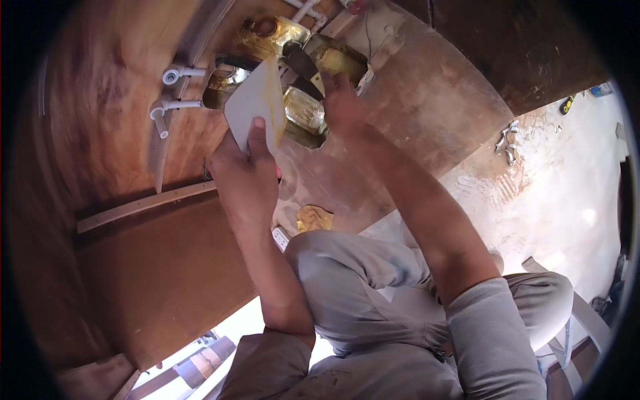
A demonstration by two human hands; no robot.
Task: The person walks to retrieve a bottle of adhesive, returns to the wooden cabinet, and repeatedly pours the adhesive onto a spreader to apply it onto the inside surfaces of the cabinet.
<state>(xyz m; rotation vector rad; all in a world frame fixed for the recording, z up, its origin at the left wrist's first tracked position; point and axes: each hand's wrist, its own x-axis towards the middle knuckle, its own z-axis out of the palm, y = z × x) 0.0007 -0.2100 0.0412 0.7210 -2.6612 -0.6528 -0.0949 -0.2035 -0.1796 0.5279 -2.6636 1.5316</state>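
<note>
My left hand [245,170] is closed on a flat off-white board [252,100], thumb on its face, tilted upright; its right edge is smeared yellowish. My right hand [343,107] is wrapped round what looks like a putty knife [303,63], its dark, wide end pointing up and left beside the board. Around and behind the tool is an opening in the brown panel with shiny, amber-stained recesses [305,108]. Another stained recess [263,32] lies above the board. The board hides part of the opening.
White pipe fittings [172,75] stick out from the wooden wall at left. A wooden strip [147,207] runs below them. A yellow-brown scrap [315,219] and a white power strip [281,238] lie near my knee. Crumpled scraps [510,141] lie on the pale floor.
</note>
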